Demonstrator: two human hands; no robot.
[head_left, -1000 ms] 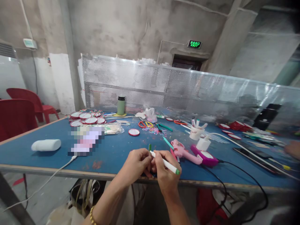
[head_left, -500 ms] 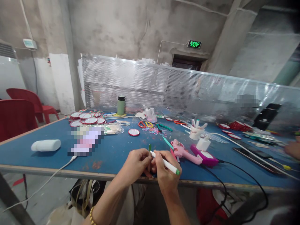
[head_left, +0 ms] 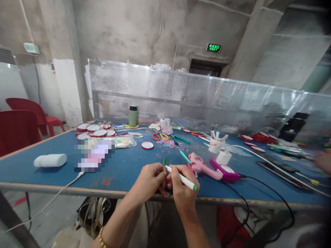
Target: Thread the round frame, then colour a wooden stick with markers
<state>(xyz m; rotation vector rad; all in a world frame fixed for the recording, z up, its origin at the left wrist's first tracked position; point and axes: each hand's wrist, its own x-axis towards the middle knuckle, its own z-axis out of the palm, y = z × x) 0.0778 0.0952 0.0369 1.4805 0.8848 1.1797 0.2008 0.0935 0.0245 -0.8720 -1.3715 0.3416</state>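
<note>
Near the table's front edge, my left hand (head_left: pixel 152 177) is closed on a thin flat stick whose upright green end (head_left: pixel 164 161) shows above the fingers; its lower part is mostly hidden. My right hand (head_left: pixel 184 187) grips a white marker (head_left: pixel 184 179) with a green end, slanted so that its tip meets the stick just under the green part. A pink glue gun (head_left: pixel 203 168) lies to the right of my right hand. Beyond both hands rests a round, red-rimmed disc (head_left: pixel 147 145).
Pliers (head_left: pixel 181 140), scissors (head_left: pixel 156 136) and small coloured bits lie mid-table. A cup of markers (head_left: pixel 215 144), a purple device (head_left: pixel 225 171) and cables occupy the right. Stacked discs (head_left: pixel 99 133), a phone (head_left: pixel 95 156) and a white case (head_left: pixel 50 160) sit left. Another person's hand (head_left: pixel 323 161) shows far right.
Almost nothing differs. Both hands keep their hold on the stick and the marker, and the view has shifted very slightly.
</note>
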